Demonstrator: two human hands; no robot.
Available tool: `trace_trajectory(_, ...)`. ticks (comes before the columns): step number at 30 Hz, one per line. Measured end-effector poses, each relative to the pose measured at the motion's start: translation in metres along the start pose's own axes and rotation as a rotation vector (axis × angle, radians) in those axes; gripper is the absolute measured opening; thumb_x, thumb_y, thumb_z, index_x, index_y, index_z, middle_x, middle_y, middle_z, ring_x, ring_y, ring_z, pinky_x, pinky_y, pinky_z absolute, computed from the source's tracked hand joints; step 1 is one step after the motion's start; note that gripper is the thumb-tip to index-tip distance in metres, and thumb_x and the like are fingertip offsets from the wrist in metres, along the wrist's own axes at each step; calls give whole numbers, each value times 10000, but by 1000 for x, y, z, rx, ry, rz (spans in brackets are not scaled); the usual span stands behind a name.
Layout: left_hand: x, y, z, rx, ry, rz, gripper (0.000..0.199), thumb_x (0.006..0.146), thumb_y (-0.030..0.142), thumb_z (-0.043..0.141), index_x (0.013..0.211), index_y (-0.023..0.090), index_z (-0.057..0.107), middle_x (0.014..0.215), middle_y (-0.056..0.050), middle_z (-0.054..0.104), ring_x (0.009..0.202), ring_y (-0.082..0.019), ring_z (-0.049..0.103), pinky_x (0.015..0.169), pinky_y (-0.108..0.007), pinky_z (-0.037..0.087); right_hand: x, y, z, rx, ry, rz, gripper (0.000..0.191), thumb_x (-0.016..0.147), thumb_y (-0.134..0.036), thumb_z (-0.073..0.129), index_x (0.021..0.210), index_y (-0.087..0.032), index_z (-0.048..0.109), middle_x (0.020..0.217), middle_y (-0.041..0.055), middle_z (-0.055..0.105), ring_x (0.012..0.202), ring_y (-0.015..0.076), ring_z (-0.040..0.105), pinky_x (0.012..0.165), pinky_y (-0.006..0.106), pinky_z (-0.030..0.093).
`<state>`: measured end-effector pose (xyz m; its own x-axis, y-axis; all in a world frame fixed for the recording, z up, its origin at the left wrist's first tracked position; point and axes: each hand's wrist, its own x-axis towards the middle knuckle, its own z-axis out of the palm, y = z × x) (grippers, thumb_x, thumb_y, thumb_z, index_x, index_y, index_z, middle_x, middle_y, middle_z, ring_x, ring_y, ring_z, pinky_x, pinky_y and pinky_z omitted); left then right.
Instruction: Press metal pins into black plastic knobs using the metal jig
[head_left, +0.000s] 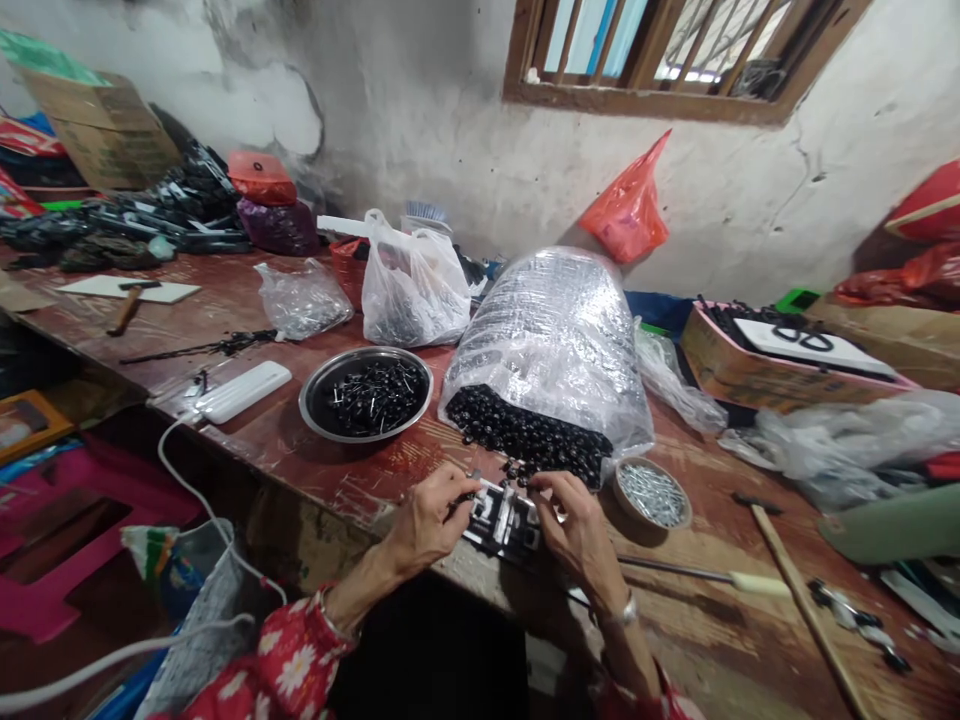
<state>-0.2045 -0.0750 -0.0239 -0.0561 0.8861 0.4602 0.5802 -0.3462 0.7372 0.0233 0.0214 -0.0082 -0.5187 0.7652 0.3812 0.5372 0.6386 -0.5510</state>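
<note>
"What are my hands doing?"

"Your left hand (424, 520) and right hand (581, 530) both pinch narrowly on a metal frame (501, 522), right at the table (360, 470) edge."

"Room to move?"

"Tight ahead: black beads (525, 435) spill from a plastic bag (547, 340); a bowl of screws (652, 495) sits just right."

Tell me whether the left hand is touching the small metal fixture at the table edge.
Touching. The head view shows the left hand with its fingers reaching onto the left end of the metal fixture.

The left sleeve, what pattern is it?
The left sleeve is red with white flowers; head view.
</note>
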Motion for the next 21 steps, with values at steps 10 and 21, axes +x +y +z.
trace_trajectory(10, 40, -13, 6, 283, -329, 153, 326, 858, 88, 526, 1095, 202, 719, 1028, -55, 585, 848, -162, 631, 783, -264, 530, -21, -7, 15, -46, -19, 0, 194, 995, -158, 459, 1007, -237, 636, 1017, 67, 638, 1006, 239, 568, 917, 385, 460)
trace_trajectory(21, 50, -16, 4, 218, -383, 150, 326, 889, 129, 539, 1093, 229, 773, 1093, -53, 666, 933, -175, 672, 854, -272, 538, -17, -6, 18, -135, -10, 35, 150, 991, -158, 468, 941, -229, 590, 997, 57, 607, 941, 219, 550, 843, 336, 451)
